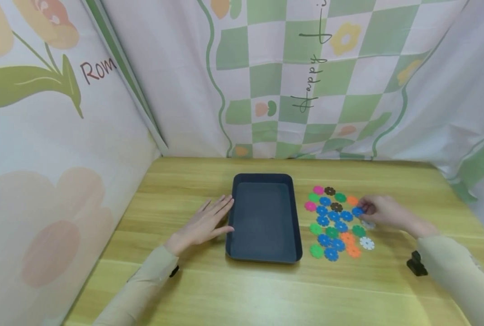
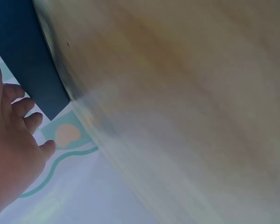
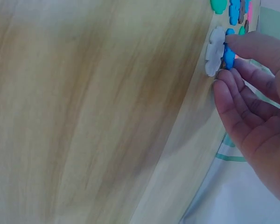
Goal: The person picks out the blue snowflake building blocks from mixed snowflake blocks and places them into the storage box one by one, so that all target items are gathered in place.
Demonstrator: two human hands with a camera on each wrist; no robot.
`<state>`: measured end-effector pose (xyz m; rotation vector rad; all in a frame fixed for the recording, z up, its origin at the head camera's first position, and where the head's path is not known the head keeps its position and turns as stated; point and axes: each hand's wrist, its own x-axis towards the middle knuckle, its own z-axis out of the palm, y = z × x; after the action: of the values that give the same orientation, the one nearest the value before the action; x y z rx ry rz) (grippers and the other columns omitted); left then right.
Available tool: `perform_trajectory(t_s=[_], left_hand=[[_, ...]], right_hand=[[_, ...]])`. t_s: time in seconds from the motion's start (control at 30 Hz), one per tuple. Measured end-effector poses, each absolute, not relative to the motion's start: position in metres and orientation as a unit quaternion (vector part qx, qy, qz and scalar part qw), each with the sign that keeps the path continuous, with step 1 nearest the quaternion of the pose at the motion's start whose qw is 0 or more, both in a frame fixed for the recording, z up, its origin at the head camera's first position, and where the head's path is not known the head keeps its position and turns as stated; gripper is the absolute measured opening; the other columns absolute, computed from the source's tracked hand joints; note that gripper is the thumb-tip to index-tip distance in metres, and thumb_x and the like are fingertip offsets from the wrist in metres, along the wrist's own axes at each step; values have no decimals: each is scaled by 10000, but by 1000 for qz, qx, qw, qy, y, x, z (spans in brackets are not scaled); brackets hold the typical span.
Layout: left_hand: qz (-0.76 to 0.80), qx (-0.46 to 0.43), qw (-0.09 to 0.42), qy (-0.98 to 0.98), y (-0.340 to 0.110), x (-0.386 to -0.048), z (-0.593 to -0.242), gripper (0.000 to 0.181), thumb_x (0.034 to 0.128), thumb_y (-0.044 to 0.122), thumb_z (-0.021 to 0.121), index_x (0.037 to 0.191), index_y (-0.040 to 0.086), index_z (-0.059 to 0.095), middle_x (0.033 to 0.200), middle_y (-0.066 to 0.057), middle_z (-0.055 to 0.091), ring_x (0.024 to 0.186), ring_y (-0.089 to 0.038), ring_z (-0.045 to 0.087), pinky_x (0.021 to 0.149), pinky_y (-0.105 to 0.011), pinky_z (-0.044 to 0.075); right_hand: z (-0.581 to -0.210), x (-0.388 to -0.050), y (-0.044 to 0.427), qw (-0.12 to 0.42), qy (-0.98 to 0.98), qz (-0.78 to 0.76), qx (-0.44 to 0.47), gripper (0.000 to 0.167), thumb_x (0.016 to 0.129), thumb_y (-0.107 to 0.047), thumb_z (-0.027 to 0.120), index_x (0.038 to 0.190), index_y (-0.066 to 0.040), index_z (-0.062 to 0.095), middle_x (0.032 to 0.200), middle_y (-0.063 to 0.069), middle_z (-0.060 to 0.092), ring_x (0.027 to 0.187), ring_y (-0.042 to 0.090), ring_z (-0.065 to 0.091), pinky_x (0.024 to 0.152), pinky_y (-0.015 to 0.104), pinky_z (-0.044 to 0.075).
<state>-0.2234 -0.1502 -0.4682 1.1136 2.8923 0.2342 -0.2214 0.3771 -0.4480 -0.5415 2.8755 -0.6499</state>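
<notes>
A dark blue-grey rectangular tray (image 1: 262,261) lies on the wooden table. My left hand (image 1: 203,225), fingers straight, rests against its left side; the left wrist view shows the hand (image 2: 18,140) beside the tray's wall (image 2: 25,51). To the right of the tray is a group of flat flower-shaped plastic discs, in blue, green, orange, pink, brown and white. At that group's right edge my right hand (image 1: 384,212) pinches a blue flower disc (image 1: 358,211) between thumb and index finger. In the right wrist view this blue disc (image 3: 229,52) sits close behind a white flower disc (image 3: 215,51).
A second white disc (image 1: 367,243) lies at the group's lower right, near orange discs (image 1: 353,251). Patterned curtains (image 1: 266,90) hang behind the table (image 1: 193,290) and along its left side. A small black object (image 1: 416,264) shows by the right sleeve.
</notes>
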Motion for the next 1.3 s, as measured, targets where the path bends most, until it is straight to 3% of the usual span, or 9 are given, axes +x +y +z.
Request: perform_trajectory(t_s=[0.53, 1.0, 1.3], left_hand=[[50, 373, 6, 927, -153, -224, -466, 871, 973, 636, 400, 1596, 86, 137, 1681, -86, 119, 1560, -258, 150, 1272, -493, 194], [26, 389, 1, 921, -153, -229, -464, 914, 945, 625, 486, 1593, 75, 150, 1678, -89, 134, 1559, -257, 153, 1280, -467, 174], [16, 400, -17, 916, -152, -229, -465, 911, 934, 619, 515, 1581, 56, 207, 1662, -111, 200, 1548, -272, 197, 1278, -456, 185]], right_hand=[[-446, -218, 374, 26, 955, -224, -193, 298, 803, -165, 810, 1023, 5, 703, 884, 28, 718, 752, -7, 612, 649, 168, 558], [-415, -215, 316, -17, 940, -235, -247, 261, 793, -96, 808, 1003, 18, 703, 863, 56, 727, 730, 54, 660, 637, 182, 580], [-408, -212, 268, -25, 924, -245, -294, 206, 795, -69, 782, 984, -40, 703, 837, 5, 710, 718, 30, 637, 613, 202, 575]])
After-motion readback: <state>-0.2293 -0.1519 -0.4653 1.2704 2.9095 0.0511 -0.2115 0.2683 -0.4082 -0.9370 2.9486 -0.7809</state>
